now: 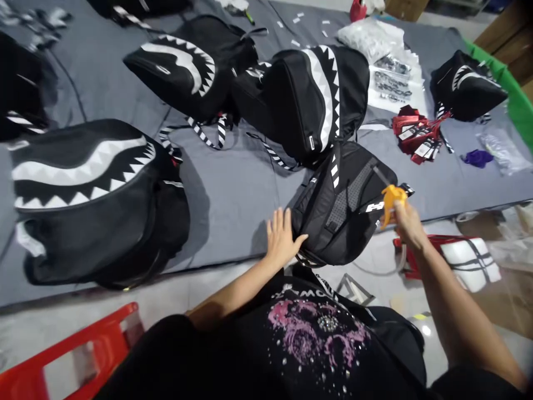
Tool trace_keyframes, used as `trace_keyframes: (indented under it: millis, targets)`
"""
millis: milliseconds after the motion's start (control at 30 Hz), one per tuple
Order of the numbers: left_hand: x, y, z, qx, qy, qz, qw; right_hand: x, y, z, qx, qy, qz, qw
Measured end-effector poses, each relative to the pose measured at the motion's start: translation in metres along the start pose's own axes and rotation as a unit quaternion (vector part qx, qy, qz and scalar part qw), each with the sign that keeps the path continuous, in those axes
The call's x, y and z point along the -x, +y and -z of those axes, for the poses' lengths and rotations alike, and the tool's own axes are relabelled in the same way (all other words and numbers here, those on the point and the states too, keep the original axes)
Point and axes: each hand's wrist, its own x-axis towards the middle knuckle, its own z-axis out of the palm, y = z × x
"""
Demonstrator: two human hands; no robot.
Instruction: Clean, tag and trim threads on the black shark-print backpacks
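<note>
A black backpack (353, 205) lies at the table's front edge, its padded mesh back panel and straps facing up. Fingers spread, my left hand (281, 236) rests flat at the backpack's left side, with the thumb touching it. My right hand (408, 222) is closed around an orange air blow gun (392, 201), whose thin nozzle points over the backpack's right part. A pale hose hangs down from the gun. Just behind stands another black backpack (320, 100) with a white shark-mouth print.
More shark-mouth backpacks stand at the left (95, 200), back (187, 66) and right (466, 86) of the grey-covered table (233, 200). Red tags (418, 136), a purple item (477, 158) and plastic bags (368, 39) lie at the right. A red stool (83, 350) stands below left.
</note>
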Motion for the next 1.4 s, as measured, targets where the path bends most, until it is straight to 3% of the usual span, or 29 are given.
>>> trace_keyframes:
  millis: [100, 200, 267, 400, 500, 533, 633, 667, 733, 767, 833, 900, 1000, 1067, 1133, 1167, 1233, 1267, 1333, 1400]
  targets:
    - [-0.033, 0.043, -0.011, 0.025, -0.011, -0.067, 0.997, 0.020, 0.013, -0.003, -0.163, -0.109, -0.121, 0.973]
    - [-0.061, 0.076, -0.025, -0.005, -0.032, -0.036, 0.999, 0.009, 0.017, 0.002, -0.227, -0.128, -0.111, 0.959]
    - [-0.067, 0.086, -0.027, -0.021, -0.025, -0.007, 0.999, -0.011, 0.012, 0.014, -0.228, -0.146, -0.108, 0.957]
    - [-0.056, 0.088, -0.021, -0.025, 0.004, 0.032, 0.999, -0.052, -0.009, 0.039, -0.023, -0.138, -0.008, 0.990]
    - [-0.046, 0.091, -0.022, -0.018, 0.018, 0.015, 1.000, -0.058, -0.025, 0.042, 0.157, -0.098, 0.069, 0.980]
    - [-0.045, 0.092, -0.025, -0.007, 0.014, 0.015, 1.000, -0.054, -0.029, 0.040, 0.200, -0.128, 0.089, 0.967]
    - [-0.044, 0.088, -0.031, 0.086, 0.014, 0.030, 0.996, -0.030, -0.037, 0.037, 0.269, -0.313, 0.157, 0.897]
    - [-0.044, 0.083, -0.031, 0.143, 0.026, 0.031, 0.989, -0.023, -0.038, 0.038, 0.275, -0.342, 0.165, 0.883]
    - [-0.045, 0.071, -0.029, 0.299, 0.027, 0.034, 0.953, -0.012, -0.041, 0.043, 0.284, -0.326, 0.140, 0.891]
    - [-0.046, 0.063, -0.027, 0.384, 0.003, 0.046, 0.922, -0.009, -0.043, 0.045, 0.282, -0.318, 0.119, 0.897]
    - [-0.051, 0.050, -0.022, 0.506, -0.070, 0.088, 0.855, -0.005, -0.048, 0.050, 0.260, -0.366, 0.096, 0.888]
    - [-0.059, 0.041, -0.018, 0.541, -0.126, 0.129, 0.822, -0.005, -0.052, 0.052, 0.235, -0.401, 0.094, 0.881]
    - [-0.066, 0.045, -0.009, 0.512, -0.112, 0.160, 0.837, -0.013, -0.056, 0.061, 0.237, -0.338, 0.083, 0.907]
    - [-0.061, 0.063, -0.004, 0.425, -0.033, 0.145, 0.893, -0.026, -0.055, 0.075, 0.280, -0.322, 0.065, 0.902]
    - [-0.047, 0.091, -0.004, 0.271, 0.052, 0.050, 0.960, -0.040, -0.051, 0.094, 0.354, -0.266, 0.055, 0.895]
    - [-0.039, 0.106, -0.007, 0.194, 0.068, -0.020, 0.978, -0.045, -0.047, 0.104, 0.386, -0.215, 0.051, 0.896]
    - [-0.023, 0.136, -0.021, 0.104, 0.021, -0.130, 0.986, -0.045, -0.036, 0.122, 0.420, -0.130, 0.048, 0.897]
    - [-0.017, 0.148, -0.030, 0.106, -0.023, -0.145, 0.983, -0.039, -0.028, 0.128, 0.421, -0.130, 0.051, 0.896]
    - [-0.012, 0.163, -0.049, 0.167, -0.093, -0.105, 0.976, -0.017, -0.010, 0.136, 0.395, -0.202, 0.061, 0.894]
    - [-0.017, 0.165, -0.061, 0.260, -0.120, -0.042, 0.957, 0.008, 0.011, 0.139, 0.356, -0.287, 0.067, 0.887]
